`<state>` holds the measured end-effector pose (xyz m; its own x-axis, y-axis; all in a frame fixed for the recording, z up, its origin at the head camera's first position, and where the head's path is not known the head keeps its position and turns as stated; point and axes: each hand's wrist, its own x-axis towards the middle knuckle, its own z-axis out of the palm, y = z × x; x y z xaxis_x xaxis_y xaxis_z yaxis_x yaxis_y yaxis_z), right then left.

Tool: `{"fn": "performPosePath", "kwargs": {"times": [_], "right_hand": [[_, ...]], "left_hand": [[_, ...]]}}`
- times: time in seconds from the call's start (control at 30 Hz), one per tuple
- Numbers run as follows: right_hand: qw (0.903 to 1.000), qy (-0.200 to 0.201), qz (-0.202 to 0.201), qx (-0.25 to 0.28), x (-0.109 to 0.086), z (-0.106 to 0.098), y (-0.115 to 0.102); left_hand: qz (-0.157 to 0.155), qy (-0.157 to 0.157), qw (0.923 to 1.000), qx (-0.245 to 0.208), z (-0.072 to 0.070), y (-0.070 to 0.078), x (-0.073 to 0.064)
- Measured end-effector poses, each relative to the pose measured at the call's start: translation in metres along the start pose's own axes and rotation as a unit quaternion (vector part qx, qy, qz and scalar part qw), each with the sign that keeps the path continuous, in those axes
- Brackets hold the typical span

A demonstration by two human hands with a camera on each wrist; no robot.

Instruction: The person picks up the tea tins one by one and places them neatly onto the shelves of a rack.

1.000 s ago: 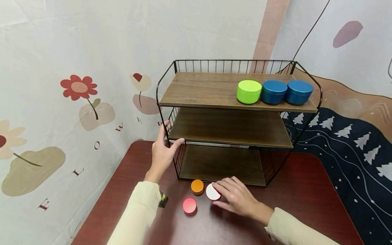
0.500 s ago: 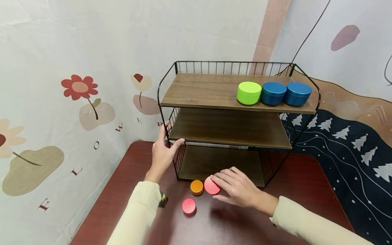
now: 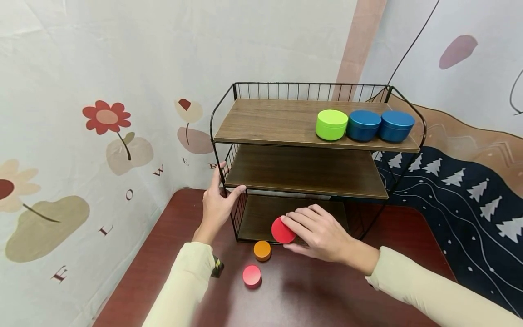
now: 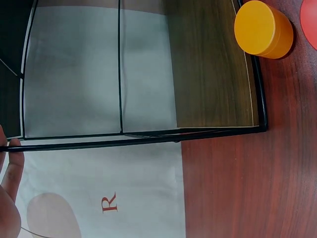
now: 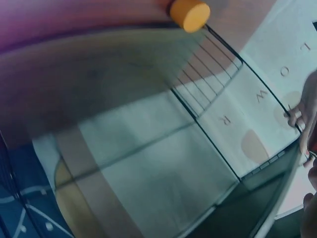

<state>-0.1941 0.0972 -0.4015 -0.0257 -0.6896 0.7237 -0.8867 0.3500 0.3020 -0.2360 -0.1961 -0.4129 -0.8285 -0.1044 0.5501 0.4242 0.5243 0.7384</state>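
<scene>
My left hand (image 3: 218,204) grips the black wire frame at the left side of a three-tier wooden shelf (image 3: 306,170). Thumb and fingers lie on either side of its post; part of that hand shows in the left wrist view. My right hand (image 3: 320,234) pinches a round red tin (image 3: 283,230) by its edges, raised in front of the bottom shelf, its flat top facing me. On the table below stand an orange tin (image 3: 262,250), close to the shelf's front edge, and a second red tin (image 3: 252,276). The orange tin (image 4: 262,29) also appears in the left wrist view.
On the top shelf's right side, a lime green tin (image 3: 332,124) and two blue tins (image 3: 363,125) stand in a row. The reddish-brown table (image 3: 327,299) carries the shelf. Printed cloth (image 3: 143,68) hangs behind. A small dark, yellow-marked item (image 3: 218,267) lies beside the left cuff.
My right hand has lifted the red tin off the table and moved it up toward the bottom shelf. My left hand has stayed on the frame.
</scene>
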Motion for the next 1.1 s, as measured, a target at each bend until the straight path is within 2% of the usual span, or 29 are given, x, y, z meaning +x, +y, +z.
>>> {"fn": "performPosePath", "kwargs": {"times": [0.7, 1.1], "right_hand": [[0.9972, 0.028, -0.011, -0.069, 0.061, -0.051, 0.051], [0.9948, 0.045, -0.014, -0.09, 0.084, -0.069, 0.067]], "left_hand": [[0.001, 0.004, 1.0, 0.004, 0.001, 0.0, 0.0], [0.001, 0.003, 1.0, 0.008, 0.001, -0.001, -0.001]]}}
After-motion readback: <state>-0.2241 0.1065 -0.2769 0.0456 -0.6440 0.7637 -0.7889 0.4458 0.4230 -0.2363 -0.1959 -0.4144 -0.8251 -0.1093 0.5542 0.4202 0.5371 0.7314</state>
